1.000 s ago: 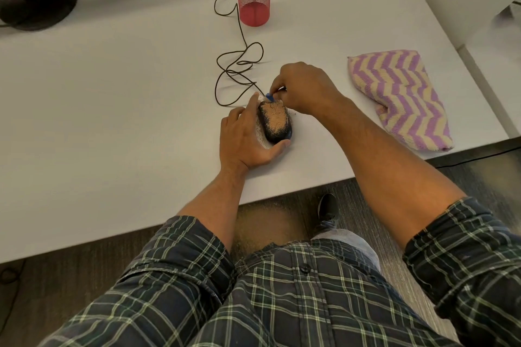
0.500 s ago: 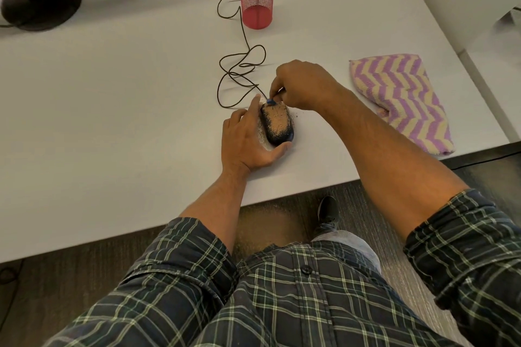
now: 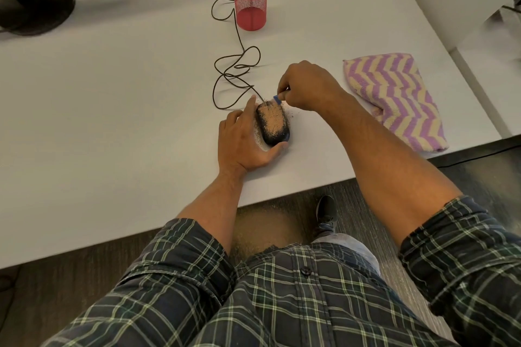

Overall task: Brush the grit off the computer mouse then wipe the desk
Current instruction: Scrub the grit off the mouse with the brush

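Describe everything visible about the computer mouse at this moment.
The computer mouse is a dark, oval, wired mouse lying flat on the white desk near its front edge. Tan grit coats most of its top, and some is scattered around it. Its thin dark cable loops away toward the red mesh cup. The left hand cups its left side and rear; the right hand holds a small blue brush at its front.

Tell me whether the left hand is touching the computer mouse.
Touching. The head view shows the left hand cupped against the computer mouse, its thumb pressed under the near end and a finger lying along the left side.
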`<state>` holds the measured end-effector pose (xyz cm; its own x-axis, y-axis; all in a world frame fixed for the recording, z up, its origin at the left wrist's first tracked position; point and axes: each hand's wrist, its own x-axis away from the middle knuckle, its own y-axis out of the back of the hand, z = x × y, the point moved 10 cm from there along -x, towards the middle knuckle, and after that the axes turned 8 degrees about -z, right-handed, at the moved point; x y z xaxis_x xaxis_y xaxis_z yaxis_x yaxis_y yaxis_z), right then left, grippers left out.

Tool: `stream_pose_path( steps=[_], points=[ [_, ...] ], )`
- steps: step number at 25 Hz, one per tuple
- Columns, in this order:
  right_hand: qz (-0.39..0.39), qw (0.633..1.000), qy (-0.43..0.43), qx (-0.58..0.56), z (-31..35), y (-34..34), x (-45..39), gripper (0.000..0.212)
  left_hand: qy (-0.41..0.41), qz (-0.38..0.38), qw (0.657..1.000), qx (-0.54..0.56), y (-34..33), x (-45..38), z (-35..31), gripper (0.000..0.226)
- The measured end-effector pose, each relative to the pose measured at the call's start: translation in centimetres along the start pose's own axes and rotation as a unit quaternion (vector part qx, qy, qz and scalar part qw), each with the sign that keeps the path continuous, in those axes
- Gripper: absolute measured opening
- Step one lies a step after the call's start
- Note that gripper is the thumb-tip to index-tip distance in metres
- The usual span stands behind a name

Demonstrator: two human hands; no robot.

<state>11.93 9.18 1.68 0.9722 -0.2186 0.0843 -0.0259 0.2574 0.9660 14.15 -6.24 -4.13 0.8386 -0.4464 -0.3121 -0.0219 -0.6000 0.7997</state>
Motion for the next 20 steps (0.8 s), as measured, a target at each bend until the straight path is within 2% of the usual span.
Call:
stream_pose_path(
  steps=[5,8,12,20],
  points=[
    [-0.035,0.997,-0.044,-0.043,-2.0,0.8,0.3,0.016,0.000,0.000,1.000,-0.004,0.0,0.0,0.1,0.118],
    [-0.010,0.998,-0.037,-0.052,-2.1,-0.1,0.8,0.017,-0.001,0.002,1.000,-0.004,-0.1,-0.1,0.1,0.118],
    [-0.019,0.997,-0.043,-0.060,-2.0,-0.3,1.0,0.017,0.001,0.002,1.000,-0.008,-0.2,-0.1,0.3,0.120],
    [-0.002,0.999,0.035,-0.020,-0.9,-0.2,1.2,0.021,0.004,0.006,1.000,-0.015,-0.5,0.0,0.5,0.120]
  ],
)
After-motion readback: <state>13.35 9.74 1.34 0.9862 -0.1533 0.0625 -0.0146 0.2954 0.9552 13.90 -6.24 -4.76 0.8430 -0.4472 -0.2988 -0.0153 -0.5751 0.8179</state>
